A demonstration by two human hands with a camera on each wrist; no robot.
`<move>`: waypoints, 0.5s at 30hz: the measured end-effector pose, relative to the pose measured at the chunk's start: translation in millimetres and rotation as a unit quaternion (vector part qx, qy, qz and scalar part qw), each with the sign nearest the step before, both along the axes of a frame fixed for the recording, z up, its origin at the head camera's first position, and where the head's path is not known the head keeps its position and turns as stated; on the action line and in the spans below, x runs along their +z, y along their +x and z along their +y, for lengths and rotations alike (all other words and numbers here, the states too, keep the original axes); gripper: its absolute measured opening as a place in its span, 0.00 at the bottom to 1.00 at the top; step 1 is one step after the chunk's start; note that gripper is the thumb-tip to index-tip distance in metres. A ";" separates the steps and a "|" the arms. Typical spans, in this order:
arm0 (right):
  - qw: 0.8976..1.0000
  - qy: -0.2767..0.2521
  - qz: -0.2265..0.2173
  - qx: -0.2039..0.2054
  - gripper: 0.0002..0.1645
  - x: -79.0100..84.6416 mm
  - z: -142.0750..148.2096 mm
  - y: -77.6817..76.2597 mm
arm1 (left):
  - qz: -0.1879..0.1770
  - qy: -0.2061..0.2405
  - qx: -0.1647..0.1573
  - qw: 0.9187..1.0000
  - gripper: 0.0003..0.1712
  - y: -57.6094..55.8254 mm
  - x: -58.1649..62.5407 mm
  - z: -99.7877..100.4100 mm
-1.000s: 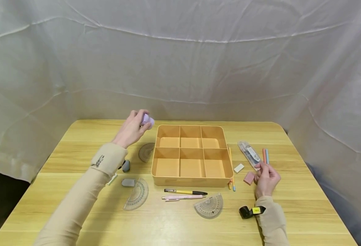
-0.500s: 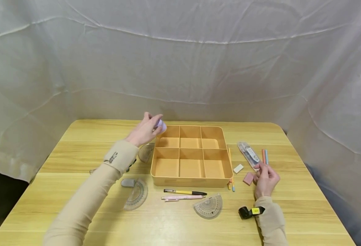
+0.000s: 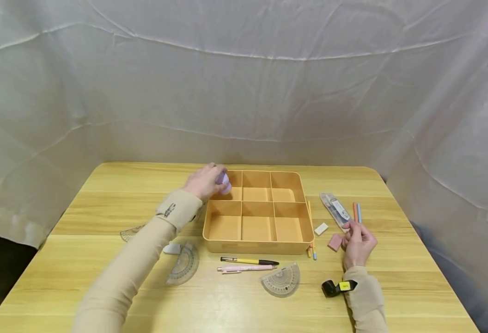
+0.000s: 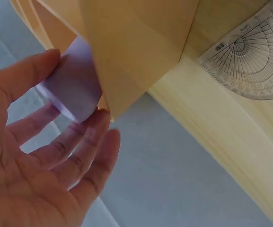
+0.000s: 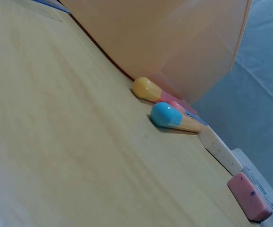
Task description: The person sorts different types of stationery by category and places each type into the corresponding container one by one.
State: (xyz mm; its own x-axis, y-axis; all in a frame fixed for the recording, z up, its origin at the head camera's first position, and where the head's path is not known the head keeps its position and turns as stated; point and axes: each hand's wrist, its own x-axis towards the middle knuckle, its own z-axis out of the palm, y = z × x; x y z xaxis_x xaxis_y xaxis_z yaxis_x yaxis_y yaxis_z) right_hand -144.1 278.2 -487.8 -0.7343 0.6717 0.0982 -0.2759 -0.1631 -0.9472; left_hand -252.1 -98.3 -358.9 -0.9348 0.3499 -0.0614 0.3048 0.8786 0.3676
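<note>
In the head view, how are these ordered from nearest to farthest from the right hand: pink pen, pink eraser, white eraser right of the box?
1. Pink eraser, just left of the right hand.
2. White eraser, right of the box.
3. Pink pen, in front of the box.

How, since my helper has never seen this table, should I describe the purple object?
Find the orange six-compartment tray on the wooden table. At its back-left compartment, the person's left hand holds the purple object. It is chunky and opaque purple, unlike the clear, flat protractors and slim pens on the table.
</note>
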 end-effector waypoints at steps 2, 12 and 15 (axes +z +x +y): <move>1.000 0.000 -0.001 -0.001 0.21 -0.1 -0.2 0.1 | 0.006 -0.017 0.001 1.000 0.30 -1.6 -2.6 1.8; 1.000 0.004 0.021 -0.002 0.21 -0.2 -0.8 -0.3 | 0.023 -0.078 -0.004 0.997 0.32 -9.8 -10.4 16.2; 0.999 0.008 0.035 0.002 0.21 -1.4 -0.5 -0.5 | 0.019 -0.088 0.003 0.996 0.31 -11.4 -13.4 20.1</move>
